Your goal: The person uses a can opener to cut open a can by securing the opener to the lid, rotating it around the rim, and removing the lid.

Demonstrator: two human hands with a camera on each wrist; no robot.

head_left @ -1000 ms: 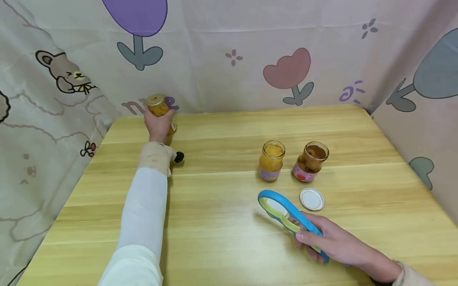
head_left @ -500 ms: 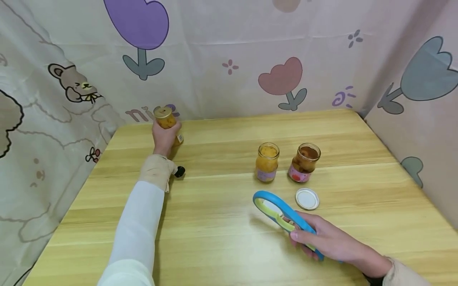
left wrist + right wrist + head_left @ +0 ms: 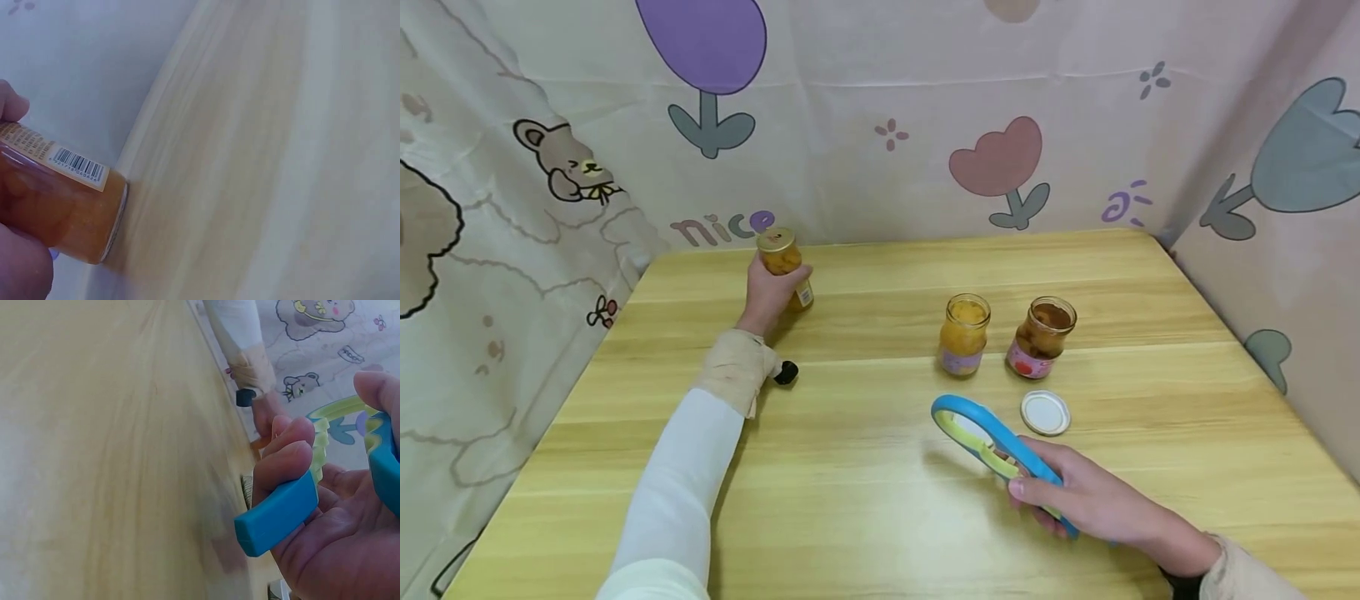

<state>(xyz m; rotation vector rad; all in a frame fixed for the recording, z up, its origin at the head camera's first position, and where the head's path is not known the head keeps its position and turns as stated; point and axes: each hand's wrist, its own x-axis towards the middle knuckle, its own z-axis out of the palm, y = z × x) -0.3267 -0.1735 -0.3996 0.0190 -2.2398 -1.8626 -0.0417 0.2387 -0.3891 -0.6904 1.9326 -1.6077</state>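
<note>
At the back left of the table, my left hand (image 3: 767,292) grips a glass jar (image 3: 781,260) of orange-yellow fruit with a gold lid on. In the left wrist view the jar's barcode label (image 3: 78,165) shows, and its base is at or just above the tabletop; I cannot tell which. My right hand (image 3: 1101,496) holds a blue and green jar opener (image 3: 1000,433), its looped end pointing away to the left. The right wrist view shows the fingers curled round one blue handle (image 3: 281,515), with the two handles apart. No jar or lid is within the opener's grip.
Two lidless jars stand right of centre, one with yellow contents (image 3: 964,333) and one with brown contents (image 3: 1037,346). A white-sided lid (image 3: 1046,413) lies before them. Another white lid (image 3: 967,427) shows through the opener's loop. Printed cloth (image 3: 850,167) hangs behind the table (image 3: 850,433).
My left hand has carried the gold-lidded jar to the right along the back of the table. The right hand and the jar opener have stayed almost still. The head view has shifted slightly.
</note>
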